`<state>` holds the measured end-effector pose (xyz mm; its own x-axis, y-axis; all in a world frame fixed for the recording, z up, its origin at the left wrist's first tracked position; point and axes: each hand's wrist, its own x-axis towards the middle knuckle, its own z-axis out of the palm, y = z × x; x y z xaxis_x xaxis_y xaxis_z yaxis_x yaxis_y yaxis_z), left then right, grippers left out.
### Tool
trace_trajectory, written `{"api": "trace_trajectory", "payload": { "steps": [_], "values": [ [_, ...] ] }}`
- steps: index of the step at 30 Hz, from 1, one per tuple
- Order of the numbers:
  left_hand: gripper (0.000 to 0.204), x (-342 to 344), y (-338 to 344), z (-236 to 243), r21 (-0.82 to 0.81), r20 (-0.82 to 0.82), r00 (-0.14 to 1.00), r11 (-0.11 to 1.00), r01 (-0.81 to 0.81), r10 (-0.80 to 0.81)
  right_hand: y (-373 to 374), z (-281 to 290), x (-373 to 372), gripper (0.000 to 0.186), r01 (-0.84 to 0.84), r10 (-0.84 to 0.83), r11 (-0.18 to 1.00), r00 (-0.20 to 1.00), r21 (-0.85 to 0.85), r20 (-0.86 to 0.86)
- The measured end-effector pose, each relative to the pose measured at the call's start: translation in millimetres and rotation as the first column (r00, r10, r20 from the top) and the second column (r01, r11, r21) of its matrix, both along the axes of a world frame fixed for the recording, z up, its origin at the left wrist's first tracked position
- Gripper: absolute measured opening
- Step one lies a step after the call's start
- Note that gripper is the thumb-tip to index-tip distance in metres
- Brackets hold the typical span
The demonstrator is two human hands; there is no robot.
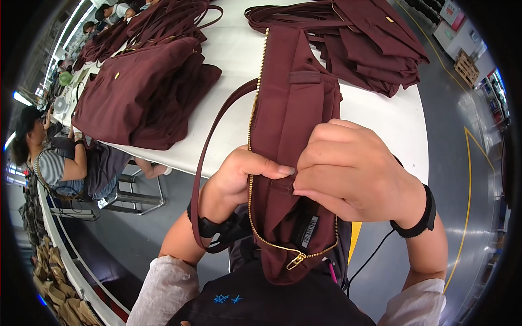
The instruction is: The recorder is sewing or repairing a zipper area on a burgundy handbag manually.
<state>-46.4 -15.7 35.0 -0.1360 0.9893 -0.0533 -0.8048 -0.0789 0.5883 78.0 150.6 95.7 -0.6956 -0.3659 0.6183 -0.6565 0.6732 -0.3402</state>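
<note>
A maroon fabric bag [274, 125] with a gold zipper stretches from the white table toward my body, its zipper undone. My left hand [242, 171] grips the bag's zipper side, thumb lying on the inner fabric. My right hand [353, 168] has its fingers curled and pinched at the inside of the bag, close to the left thumb; what exactly sits between the fingertips is hidden. A gold zipper pull [296, 261] hangs at the near end. Inside the opening shows a black label [309, 231] with white print. The bag's thin strap [209, 146] loops over my left wrist.
Maroon bags are piled on the white table [228, 60] at the left [147, 92] and at the far right [375, 49]. A co-worker [60, 157] sits beyond the table's left edge by a metal stool [133, 193]. A wooden pallet [466, 69] stands far right.
</note>
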Motion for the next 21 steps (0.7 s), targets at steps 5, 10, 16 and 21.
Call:
{"api": "trace_trajectory", "payload": {
  "steps": [5, 10, 16, 21],
  "values": [
    [0.037, -1, -1, -14, 0.020, 0.071, 0.997, 1.000, 0.023, -0.025, 2, 5, -5, 0.013, -0.030, 0.024, 0.993, 0.999, 0.113, 0.046],
    [0.034, 1, 7, -6, 0.139, 0.151, 0.981, 0.985, 0.099, -0.120, 1, 4, -8, 0.013, -0.096, 0.092, 0.995, 0.987, 0.026, 0.128],
    [0.033, -1, 3, -19, 0.181, -0.009, 1.000, 0.983, 0.017, -0.016, 0, 1, -10, 0.012, -0.049, 0.053, 0.998, 0.977, -0.028, 0.204],
    [0.033, -2, 7, -18, 0.081, 0.171, 0.979, 0.992, 0.101, -0.113, 4, -5, -2, 0.013, -0.017, 0.055, 0.984, 0.974, -0.176, 0.218]
  ]
}}
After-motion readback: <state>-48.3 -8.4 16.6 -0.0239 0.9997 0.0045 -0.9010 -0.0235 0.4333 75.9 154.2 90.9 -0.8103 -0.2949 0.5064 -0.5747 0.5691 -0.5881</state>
